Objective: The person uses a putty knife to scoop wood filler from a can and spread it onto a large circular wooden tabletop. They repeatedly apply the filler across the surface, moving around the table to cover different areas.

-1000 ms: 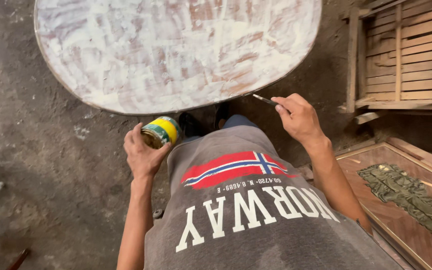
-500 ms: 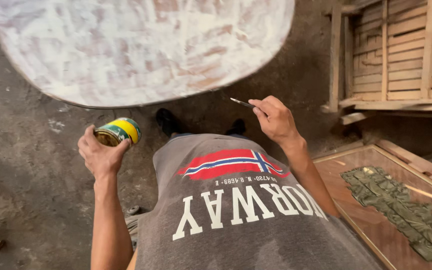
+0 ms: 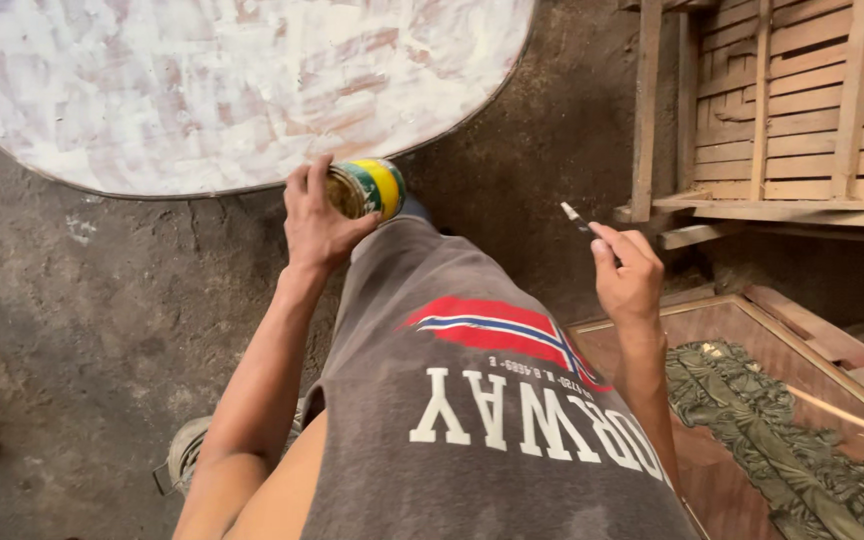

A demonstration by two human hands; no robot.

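Can (image 3: 367,188) raised in left hand (image 3: 314,222) — brush (image 3: 578,218) right (image 3: 628,278)

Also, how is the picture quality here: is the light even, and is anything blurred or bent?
Head view: light is soft and dim, brightest on the white-smeared oval board; the floor stays dark. The left hand with the small tin and the right hand with the thin brush look sharp. The wooden slats lean, a wide-lens bend. A faint glare streak lies on the brown panel.
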